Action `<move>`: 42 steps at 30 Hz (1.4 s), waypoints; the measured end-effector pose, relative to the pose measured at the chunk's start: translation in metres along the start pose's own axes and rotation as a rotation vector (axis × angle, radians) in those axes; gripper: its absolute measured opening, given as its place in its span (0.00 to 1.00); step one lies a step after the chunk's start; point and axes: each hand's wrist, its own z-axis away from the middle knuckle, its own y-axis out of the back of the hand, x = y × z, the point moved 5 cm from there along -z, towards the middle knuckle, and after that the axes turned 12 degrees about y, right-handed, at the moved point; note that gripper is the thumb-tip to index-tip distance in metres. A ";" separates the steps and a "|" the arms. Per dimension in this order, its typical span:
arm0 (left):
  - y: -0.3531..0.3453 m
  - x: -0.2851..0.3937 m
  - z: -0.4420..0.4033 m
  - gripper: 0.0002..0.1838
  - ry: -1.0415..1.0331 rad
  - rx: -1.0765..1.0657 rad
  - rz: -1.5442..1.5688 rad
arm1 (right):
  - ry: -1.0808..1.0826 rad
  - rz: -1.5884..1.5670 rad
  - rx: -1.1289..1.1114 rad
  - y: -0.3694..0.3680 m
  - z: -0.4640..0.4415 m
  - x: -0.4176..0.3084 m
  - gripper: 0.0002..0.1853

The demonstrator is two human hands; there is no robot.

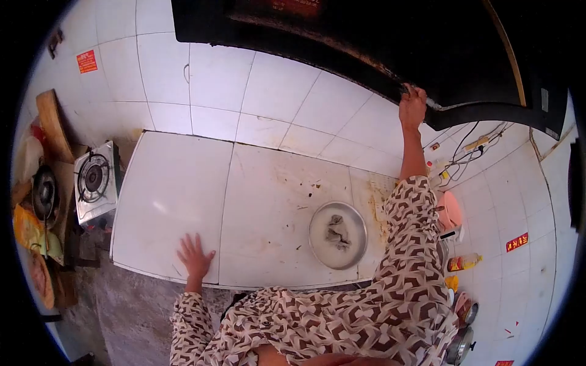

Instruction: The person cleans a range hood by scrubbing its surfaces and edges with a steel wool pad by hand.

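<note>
My left hand (195, 255) lies flat on the white tiled counter (177, 183) near its front edge, fingers spread and holding nothing. Raised high, my right hand (412, 108) is at the lower rim of the black range hood (360, 46). Its fingers are bent closed against the rim; whatever they hold, if anything, is too small to make out. Beside the hand, a pale smear runs along the rim. On the counter below stands a round metal basin (317, 255) with cloudy liquid and a crumpled grey cloth (337, 232) in it.
Dark crumbs and brownish stains mark the counter around the basin. To the left are a gas stove (94, 177), a black pan (44, 192) and a wooden board (54, 125). On the right are cables (467, 155), a pink container (450, 210), an oil bottle (464, 262) and a lidded pot (461, 346).
</note>
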 end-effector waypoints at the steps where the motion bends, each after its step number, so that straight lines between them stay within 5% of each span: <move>1: 0.003 0.001 0.002 0.48 0.007 -0.015 -0.004 | -0.001 0.028 0.045 0.001 0.004 0.005 0.12; 5: -0.002 0.000 0.002 0.49 -0.022 -0.001 0.003 | -0.110 -0.190 0.306 -0.054 0.029 0.058 0.09; 12: 0.001 0.011 -0.001 0.52 0.031 -0.071 -0.039 | -0.160 0.214 0.238 -0.029 -0.021 -0.068 0.05; 14: -0.001 0.015 -0.003 0.53 0.045 -0.077 -0.044 | -0.233 -0.018 0.157 -0.015 -0.035 -0.099 0.06; 18: -0.001 0.018 -0.006 0.54 0.077 -0.102 -0.057 | -0.150 -0.117 0.096 -0.031 -0.045 -0.135 0.10; 21: -0.006 0.020 -0.005 0.55 0.133 -0.157 -0.056 | 0.114 -0.097 0.158 -0.019 -0.036 -0.138 0.15; 24: -0.017 0.019 -0.004 0.58 0.193 -0.203 -0.069 | 0.228 0.007 0.041 -0.014 -0.024 -0.099 0.18; 32: -0.027 0.012 -0.010 0.59 0.188 -0.206 -0.074 | 0.078 0.187 0.006 -0.009 0.007 -0.032 0.21; 42: -0.013 0.022 -0.001 0.59 0.133 -0.164 -0.039 | -0.441 0.121 -0.112 -0.015 -0.003 -0.023 0.18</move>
